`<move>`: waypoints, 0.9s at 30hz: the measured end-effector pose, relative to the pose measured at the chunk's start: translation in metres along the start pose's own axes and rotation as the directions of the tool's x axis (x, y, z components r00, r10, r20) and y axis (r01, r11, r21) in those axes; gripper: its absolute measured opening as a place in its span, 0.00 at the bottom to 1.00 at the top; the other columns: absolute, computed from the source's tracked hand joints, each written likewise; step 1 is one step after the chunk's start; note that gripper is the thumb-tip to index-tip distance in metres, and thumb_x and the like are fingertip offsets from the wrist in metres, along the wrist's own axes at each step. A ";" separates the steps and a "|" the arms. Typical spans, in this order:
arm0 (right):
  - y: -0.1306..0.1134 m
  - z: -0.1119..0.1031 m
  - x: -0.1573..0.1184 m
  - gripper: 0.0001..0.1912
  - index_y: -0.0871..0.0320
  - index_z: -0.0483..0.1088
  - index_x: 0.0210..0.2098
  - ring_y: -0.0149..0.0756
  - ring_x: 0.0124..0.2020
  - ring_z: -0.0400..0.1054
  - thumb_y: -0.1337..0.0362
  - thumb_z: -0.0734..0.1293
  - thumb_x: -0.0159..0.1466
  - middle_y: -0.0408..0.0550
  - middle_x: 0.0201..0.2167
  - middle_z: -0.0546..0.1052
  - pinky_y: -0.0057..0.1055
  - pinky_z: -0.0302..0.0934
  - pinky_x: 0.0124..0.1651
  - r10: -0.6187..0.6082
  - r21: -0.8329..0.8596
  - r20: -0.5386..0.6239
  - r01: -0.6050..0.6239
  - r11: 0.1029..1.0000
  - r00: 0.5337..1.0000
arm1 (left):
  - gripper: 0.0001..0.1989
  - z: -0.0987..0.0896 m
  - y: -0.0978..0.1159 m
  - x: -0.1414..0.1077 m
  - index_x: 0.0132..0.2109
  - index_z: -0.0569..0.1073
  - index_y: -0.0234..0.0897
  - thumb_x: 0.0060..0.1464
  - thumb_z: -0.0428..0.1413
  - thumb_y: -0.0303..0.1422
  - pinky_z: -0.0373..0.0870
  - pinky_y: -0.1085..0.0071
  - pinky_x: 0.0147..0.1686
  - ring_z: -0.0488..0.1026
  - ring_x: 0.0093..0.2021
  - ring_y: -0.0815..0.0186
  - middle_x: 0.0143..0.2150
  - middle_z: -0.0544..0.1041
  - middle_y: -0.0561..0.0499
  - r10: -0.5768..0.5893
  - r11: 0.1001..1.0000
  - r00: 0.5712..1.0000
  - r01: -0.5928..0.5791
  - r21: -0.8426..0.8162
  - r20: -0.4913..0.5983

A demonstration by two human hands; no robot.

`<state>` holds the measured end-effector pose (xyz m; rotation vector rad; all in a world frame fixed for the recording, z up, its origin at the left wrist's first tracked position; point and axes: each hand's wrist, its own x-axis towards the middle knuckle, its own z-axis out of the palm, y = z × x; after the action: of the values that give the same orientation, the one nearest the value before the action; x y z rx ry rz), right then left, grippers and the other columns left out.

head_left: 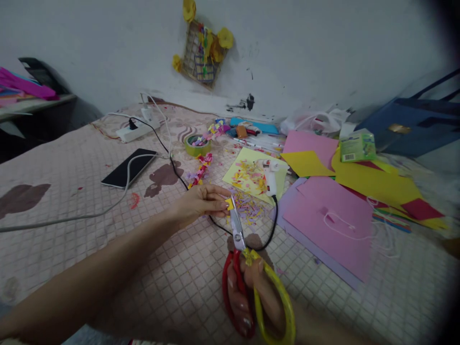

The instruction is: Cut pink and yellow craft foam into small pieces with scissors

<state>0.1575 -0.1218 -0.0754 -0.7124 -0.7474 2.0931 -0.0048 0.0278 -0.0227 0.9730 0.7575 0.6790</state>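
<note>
Between the thumb and fingers of my left hand [204, 201] is a small yellow paper piece [229, 204]. My right hand [251, 287] is wrapped round the red and yellow handles of a pair of scissors [237, 235]. The scissor blades point up and away, their tips beside the yellow piece. Just beyond them, many small paper snippets [247, 207] lie scattered on the patterned cloth. A pale yellow sheet [233, 167] behind holds more snippets and a white glue gun [271, 182] with a black cord.
Pink sheets [330, 215] and yellow sheets [373, 184] lie at the right, near a blue bag [413, 124]. A phone [130, 167], cables and a power strip [138, 130] are at the left. A tape roll [197, 145] stands beyond my left hand.
</note>
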 end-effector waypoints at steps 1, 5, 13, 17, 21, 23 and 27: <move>0.000 0.000 -0.001 0.30 0.56 0.62 0.31 0.23 0.11 0.49 0.34 0.54 0.58 0.36 0.15 0.60 0.22 0.49 0.15 0.002 0.003 0.000 -0.002 1.000 1.000 | 0.16 0.000 0.000 0.000 0.41 0.75 0.31 0.42 0.66 0.26 0.73 0.78 0.29 0.76 0.26 0.71 0.27 0.79 0.51 0.001 1.000 1.000 -0.001 0.003 0.002; 0.001 0.001 -0.003 0.31 0.56 0.63 0.31 0.24 0.11 0.49 0.33 0.53 0.58 0.36 0.15 0.60 0.23 0.49 0.16 0.014 0.016 -0.003 -0.014 1.000 1.000 | 0.16 0.000 0.000 0.000 0.41 0.75 0.31 0.42 0.66 0.27 0.73 0.78 0.28 0.76 0.26 0.71 0.27 0.79 0.51 0.005 1.000 1.000 -0.005 0.023 0.010; 0.007 0.000 -0.005 0.32 0.56 0.64 0.32 0.24 0.11 0.49 0.33 0.52 0.57 0.36 0.15 0.60 0.24 0.50 0.16 0.013 0.028 -0.021 -0.012 1.000 1.000 | 0.18 -0.003 0.004 -0.001 0.42 0.75 0.32 0.40 0.67 0.27 0.73 0.77 0.28 0.76 0.26 0.70 0.27 0.79 0.50 0.003 0.999 0.998 -0.006 0.053 0.059; 0.007 0.000 -0.008 0.31 0.57 0.65 0.33 0.25 0.12 0.49 0.35 0.53 0.59 0.37 0.16 0.60 0.25 0.51 0.17 0.014 0.027 -0.029 -0.013 1.000 0.999 | 0.18 -0.003 0.009 -0.002 0.42 0.75 0.32 0.40 0.67 0.28 0.72 0.78 0.27 0.76 0.25 0.70 0.27 0.80 0.50 0.002 0.997 0.996 -0.008 0.074 0.091; 0.008 0.000 -0.009 0.30 0.57 0.65 0.33 0.24 0.12 0.49 0.36 0.53 0.60 0.37 0.16 0.60 0.25 0.50 0.17 -0.006 0.021 -0.026 0.007 1.000 1.000 | 0.18 -0.003 0.011 -0.004 0.42 0.75 0.32 0.40 0.67 0.28 0.71 0.79 0.26 0.76 0.25 0.70 0.26 0.79 0.50 0.013 0.996 0.995 -0.022 0.084 0.101; 0.008 0.000 -0.008 0.30 0.57 0.65 0.32 0.23 0.12 0.48 0.36 0.53 0.60 0.37 0.16 0.60 0.25 0.50 0.17 -0.029 0.014 -0.022 0.030 0.999 0.999 | 0.18 -0.004 0.010 -0.004 0.41 0.74 0.32 0.41 0.67 0.28 0.71 0.79 0.26 0.76 0.26 0.70 0.26 0.79 0.50 0.009 0.996 0.994 -0.019 0.092 0.107; 0.002 -0.002 -0.005 0.27 0.57 0.64 0.32 0.23 0.12 0.49 0.38 0.54 0.62 0.36 0.16 0.60 0.23 0.50 0.16 -0.068 0.000 -0.016 0.068 0.998 0.998 | 0.15 -0.007 0.007 -0.001 0.40 0.75 0.32 0.42 0.66 0.28 0.71 0.78 0.27 0.76 0.28 0.69 0.29 0.80 0.48 0.003 0.992 0.996 -0.014 0.126 0.089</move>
<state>0.1605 -0.1258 -0.0767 -0.6929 -0.7525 2.0236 -0.0125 0.0335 -0.0188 1.1160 0.7249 0.5965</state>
